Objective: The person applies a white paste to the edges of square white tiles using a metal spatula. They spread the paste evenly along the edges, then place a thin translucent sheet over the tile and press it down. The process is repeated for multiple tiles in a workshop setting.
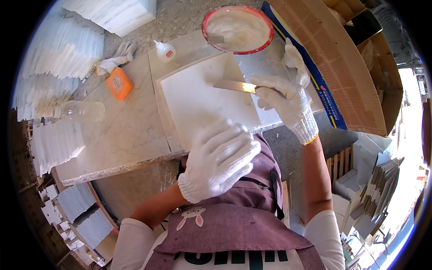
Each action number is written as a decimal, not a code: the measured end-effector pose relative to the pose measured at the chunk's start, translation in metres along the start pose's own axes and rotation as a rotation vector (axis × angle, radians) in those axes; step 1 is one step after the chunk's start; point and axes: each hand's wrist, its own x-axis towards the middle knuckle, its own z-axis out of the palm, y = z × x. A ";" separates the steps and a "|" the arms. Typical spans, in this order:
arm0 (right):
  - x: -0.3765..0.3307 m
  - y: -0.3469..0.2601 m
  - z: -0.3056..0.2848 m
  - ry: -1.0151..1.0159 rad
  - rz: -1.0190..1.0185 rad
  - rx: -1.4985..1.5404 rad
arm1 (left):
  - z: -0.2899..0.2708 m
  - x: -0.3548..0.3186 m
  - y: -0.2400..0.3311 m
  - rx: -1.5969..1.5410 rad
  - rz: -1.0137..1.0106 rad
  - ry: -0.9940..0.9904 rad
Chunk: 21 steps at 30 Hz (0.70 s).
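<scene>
In my gloved right hand [285,101] is a knife [235,86], its metal blade pointing left over a white square slab [198,90]; the handle is mostly hidden by the fingers. The slab lies on the marble-topped table, apparently with another sheet under it. My left hand [220,157], also in a white knit glove, is held flat with fingers outstretched at the slab's near edge. Whether it touches the slab I cannot tell. Beyond the slab stands a red-rimmed basin [237,29] of whitish paste, with a small grey piece [215,39] at its rim.
A white squeeze bottle [165,51], an orange container [120,84] and a clear bottle [83,111] stand or lie on the table [121,130]. Stacked white slabs [63,45] line the left. To the right are a loose glove [295,63] and a large cardboard box [342,54].
</scene>
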 end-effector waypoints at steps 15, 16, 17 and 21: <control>0.006 -0.009 0.004 0.009 -0.205 -0.200 | 0.019 -0.015 -0.016 0.289 0.022 0.149; 0.005 -0.010 0.004 0.010 -0.209 -0.223 | 0.021 -0.015 -0.017 0.298 0.024 0.169; 0.002 -0.011 0.004 0.011 -0.212 -0.247 | 0.024 -0.016 -0.019 0.307 0.027 0.189; 0.003 -0.006 0.006 0.031 -0.297 -0.334 | 0.033 -0.020 -0.021 0.337 0.003 0.230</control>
